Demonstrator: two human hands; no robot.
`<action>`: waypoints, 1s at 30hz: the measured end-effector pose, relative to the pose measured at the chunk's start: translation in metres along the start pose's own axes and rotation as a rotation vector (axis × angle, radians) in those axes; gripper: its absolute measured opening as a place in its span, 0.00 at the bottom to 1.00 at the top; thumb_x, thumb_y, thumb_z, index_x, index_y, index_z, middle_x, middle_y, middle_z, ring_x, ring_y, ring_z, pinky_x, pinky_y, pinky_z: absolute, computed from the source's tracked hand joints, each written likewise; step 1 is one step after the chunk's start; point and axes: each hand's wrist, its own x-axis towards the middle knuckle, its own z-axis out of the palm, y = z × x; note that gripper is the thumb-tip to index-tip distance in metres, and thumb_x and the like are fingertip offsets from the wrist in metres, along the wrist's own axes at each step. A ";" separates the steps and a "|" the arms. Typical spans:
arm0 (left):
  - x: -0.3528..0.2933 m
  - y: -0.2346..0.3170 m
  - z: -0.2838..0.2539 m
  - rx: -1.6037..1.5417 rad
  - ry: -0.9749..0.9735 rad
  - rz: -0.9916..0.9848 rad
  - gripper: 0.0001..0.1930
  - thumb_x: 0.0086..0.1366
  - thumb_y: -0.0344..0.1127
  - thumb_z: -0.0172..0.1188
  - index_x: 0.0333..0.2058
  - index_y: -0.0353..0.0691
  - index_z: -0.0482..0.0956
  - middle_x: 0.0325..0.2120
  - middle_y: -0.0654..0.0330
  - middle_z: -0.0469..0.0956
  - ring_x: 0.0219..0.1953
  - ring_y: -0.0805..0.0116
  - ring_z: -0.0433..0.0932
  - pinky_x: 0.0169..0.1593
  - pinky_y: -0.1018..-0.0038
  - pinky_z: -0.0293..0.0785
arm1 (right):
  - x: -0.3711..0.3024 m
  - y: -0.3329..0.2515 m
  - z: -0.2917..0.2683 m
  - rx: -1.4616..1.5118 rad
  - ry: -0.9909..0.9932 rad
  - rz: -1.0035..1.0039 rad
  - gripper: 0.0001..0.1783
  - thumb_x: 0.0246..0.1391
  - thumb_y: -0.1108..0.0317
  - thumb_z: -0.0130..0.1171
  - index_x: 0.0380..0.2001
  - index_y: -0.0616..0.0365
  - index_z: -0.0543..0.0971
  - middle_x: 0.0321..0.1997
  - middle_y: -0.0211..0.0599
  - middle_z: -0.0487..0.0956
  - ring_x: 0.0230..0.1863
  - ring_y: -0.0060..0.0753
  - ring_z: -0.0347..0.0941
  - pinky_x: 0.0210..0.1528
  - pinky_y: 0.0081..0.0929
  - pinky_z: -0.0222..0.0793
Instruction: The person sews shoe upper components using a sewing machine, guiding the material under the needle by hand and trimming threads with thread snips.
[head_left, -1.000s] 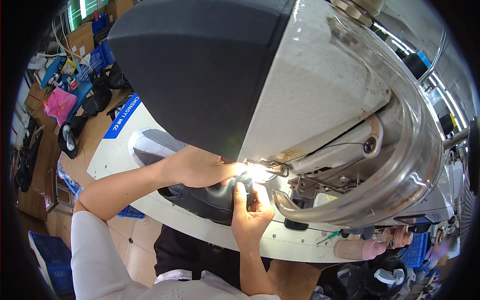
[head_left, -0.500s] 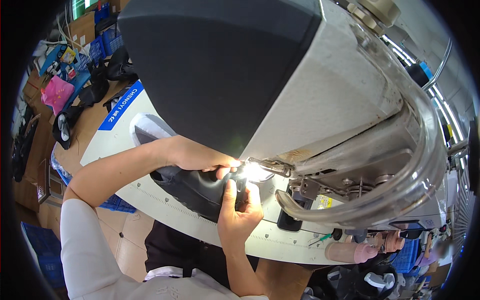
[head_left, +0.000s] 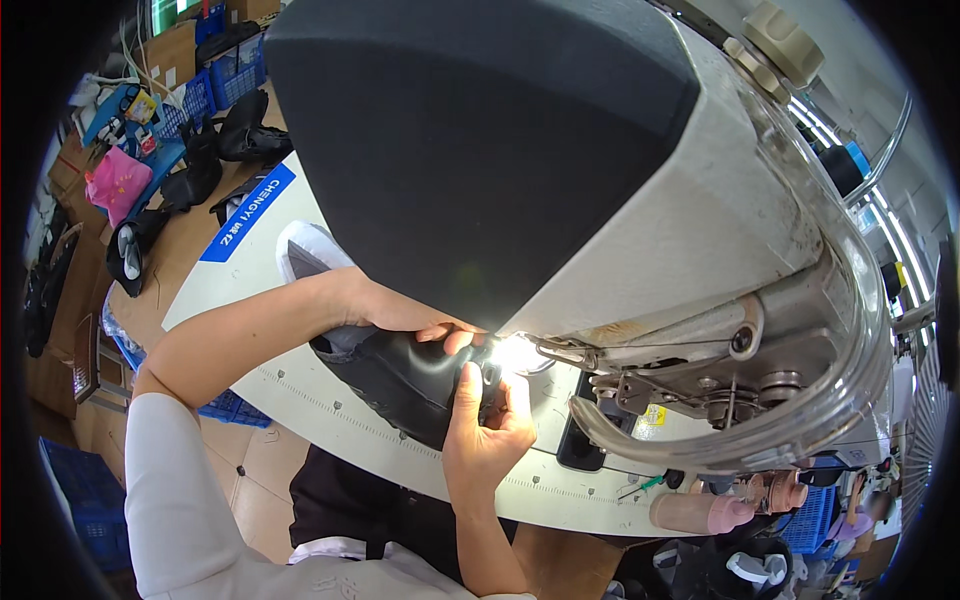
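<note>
A black leather shoe upper (head_left: 395, 375) with grey lining lies on the white machine bed, under the head of an industrial sewing machine (head_left: 480, 150). My left hand (head_left: 440, 325) reaches across its far side, fingers bent and pressed on the leather near the lit needle area; the machine head partly hides this hand. On the near side, my right hand (head_left: 485, 435) pinches the edge of the upper between thumb and fingers, beside a small oval opening. Bright lamp glare hides the needle and the exact stitching spot. A pale grey-and-white piece (head_left: 305, 250) shows beyond my left forearm.
A curved clear guard tube (head_left: 700, 455) juts out at the machine's right. Near it lie a dark phone-like slab (head_left: 580, 450), a green-handled tool (head_left: 642, 487) and a pink bottle (head_left: 700, 512). More black uppers (head_left: 195, 175) and blue baskets (head_left: 238, 70) sit at far left.
The upper and both hands appear slightly further right, while the view of the machine head has shifted too. A metal lever on the machine's side now shows. Both hands keep their grip.
</note>
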 end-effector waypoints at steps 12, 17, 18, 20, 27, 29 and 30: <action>-0.019 0.047 -0.012 0.095 -0.042 -0.044 0.08 0.65 0.33 0.56 0.29 0.37 0.80 0.21 0.62 0.78 0.20 0.79 0.71 0.26 0.79 0.66 | 0.004 -0.001 0.000 0.022 0.059 0.012 0.06 0.60 0.71 0.61 0.34 0.63 0.78 0.22 0.19 0.72 0.23 0.08 0.61 0.25 0.11 0.53; -0.029 0.043 -0.009 0.221 0.273 0.186 0.06 0.64 0.30 0.57 0.30 0.35 0.79 0.24 0.61 0.79 0.22 0.78 0.72 0.29 0.79 0.68 | 0.006 -0.004 0.000 -0.126 0.111 -0.032 0.06 0.59 0.72 0.62 0.33 0.64 0.78 0.23 0.20 0.73 0.24 0.08 0.62 0.26 0.11 0.53; -0.032 0.043 -0.009 0.249 0.337 0.233 0.05 0.63 0.30 0.57 0.31 0.35 0.79 0.24 0.60 0.79 0.23 0.78 0.72 0.30 0.79 0.68 | 0.005 -0.002 -0.001 -0.057 0.099 0.026 0.06 0.59 0.72 0.63 0.34 0.64 0.78 0.23 0.21 0.73 0.25 0.09 0.63 0.26 0.12 0.55; -0.043 0.042 -0.009 0.308 0.471 0.319 0.05 0.63 0.29 0.57 0.31 0.34 0.79 0.25 0.60 0.79 0.24 0.77 0.72 0.31 0.79 0.68 | 0.002 0.006 -0.006 0.017 0.085 0.084 0.07 0.59 0.71 0.63 0.35 0.65 0.78 0.24 0.21 0.73 0.26 0.09 0.63 0.27 0.12 0.56; -0.060 0.038 0.010 0.495 0.920 0.631 0.03 0.62 0.25 0.57 0.33 0.32 0.78 0.30 0.58 0.80 0.28 0.76 0.74 0.35 0.79 0.70 | -0.022 0.020 -0.030 -0.226 -0.111 -0.331 0.12 0.56 0.68 0.64 0.35 0.65 0.74 0.31 0.36 0.72 0.32 0.29 0.66 0.37 0.25 0.64; -0.062 0.032 0.033 0.263 1.133 0.676 0.08 0.58 0.18 0.57 0.38 0.30 0.75 0.36 0.56 0.78 0.37 0.72 0.74 0.42 0.76 0.71 | -0.015 0.013 -0.044 -0.214 -0.170 -0.300 0.13 0.56 0.67 0.64 0.33 0.65 0.73 0.29 0.36 0.71 0.31 0.29 0.66 0.35 0.25 0.63; -0.069 0.026 0.041 0.517 1.302 0.707 0.11 0.58 0.16 0.55 0.40 0.31 0.74 0.36 0.56 0.76 0.35 0.68 0.74 0.39 0.74 0.70 | -0.012 0.004 -0.046 -0.255 -0.184 -0.239 0.15 0.57 0.64 0.65 0.31 0.65 0.72 0.26 0.39 0.69 0.27 0.35 0.65 0.31 0.28 0.61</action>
